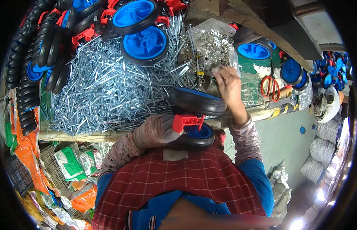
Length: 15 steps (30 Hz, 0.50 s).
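One wheel assembly [197, 102] sits at the near edge of the table, in front of the person's checked apron [209, 172]: two black wheels with blue hubs, one above the other, and one red bracket [184, 122] between them. The left hand [153, 132], in a glove, grips it by the bracket. The right hand [229, 83], ungloved, has its fingers bent together at the edge of one heap of nuts [215, 42]; I cannot tell whether they pinch anything. Left of the nuts spreads one heap of bolts [101, 88], too many to count, with two blue-hubbed wheels [144, 44] at its far side. To the right lie one pair of red-handled scissors [271, 78] and one wrench [280, 102]. At least three white sacks [321, 148] are piled beyond, at far right.
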Tool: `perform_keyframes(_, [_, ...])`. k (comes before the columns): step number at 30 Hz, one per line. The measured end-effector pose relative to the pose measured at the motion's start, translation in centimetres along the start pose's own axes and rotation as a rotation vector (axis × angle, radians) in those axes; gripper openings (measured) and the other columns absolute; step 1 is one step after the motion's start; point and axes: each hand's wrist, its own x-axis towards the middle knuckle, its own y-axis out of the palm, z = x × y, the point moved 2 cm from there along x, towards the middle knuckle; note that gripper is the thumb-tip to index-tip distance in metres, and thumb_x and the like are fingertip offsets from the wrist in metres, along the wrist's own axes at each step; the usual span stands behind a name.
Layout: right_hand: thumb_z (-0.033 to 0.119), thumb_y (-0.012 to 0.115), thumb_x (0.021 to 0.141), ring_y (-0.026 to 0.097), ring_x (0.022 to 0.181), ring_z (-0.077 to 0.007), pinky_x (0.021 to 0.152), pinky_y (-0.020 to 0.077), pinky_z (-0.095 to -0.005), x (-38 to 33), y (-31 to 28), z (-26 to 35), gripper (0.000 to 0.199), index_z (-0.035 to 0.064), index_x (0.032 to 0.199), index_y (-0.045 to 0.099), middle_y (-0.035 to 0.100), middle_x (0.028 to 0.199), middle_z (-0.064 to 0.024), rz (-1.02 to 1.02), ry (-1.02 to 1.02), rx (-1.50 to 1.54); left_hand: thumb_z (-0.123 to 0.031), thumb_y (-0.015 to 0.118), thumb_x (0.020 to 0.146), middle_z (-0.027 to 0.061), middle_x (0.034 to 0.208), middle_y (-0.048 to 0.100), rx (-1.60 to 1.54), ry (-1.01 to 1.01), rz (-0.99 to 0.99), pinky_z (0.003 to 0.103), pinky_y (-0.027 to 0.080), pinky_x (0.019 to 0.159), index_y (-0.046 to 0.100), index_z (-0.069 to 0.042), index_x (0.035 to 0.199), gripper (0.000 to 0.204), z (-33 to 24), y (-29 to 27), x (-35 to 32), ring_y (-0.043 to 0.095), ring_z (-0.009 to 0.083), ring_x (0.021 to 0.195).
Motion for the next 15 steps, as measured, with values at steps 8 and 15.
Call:
perform_keyframes(8, [0.014,0.083,0.077,0.059,0.059,-0.0128,0.057,0.0464,-0.0299,2.4,0.3,-0.7,0.021,-0.0011,0.084,0.070,0.068,0.070,-0.0088,-0.005,0.463,0.258,-0.004,0.068,0.084,0.0141,0.105,0.066,0.003,0.012,-0.022,0.040,0.059,0.064,0.045,-0.012,0.130,0.052,0.2,0.2,-0.3,0.068,0.0318,0.082])
perform_keyframes(15, [0.014,0.079,0.085,0.045,0.060,-0.0018,0.052,0.0359,-0.0206,3.5,0.6,-0.6,0.019,-0.0023,0.082,0.070,0.058,0.065,0.0044,-0.015,0.570,0.449,-0.004,0.070,0.080,0.0147,0.102,0.066,0.023,-0.003,0.013,0.040,0.059,0.064,0.046,-0.010,0.129,0.054,0.7,0.3,-0.5,0.069,0.0311,0.080])
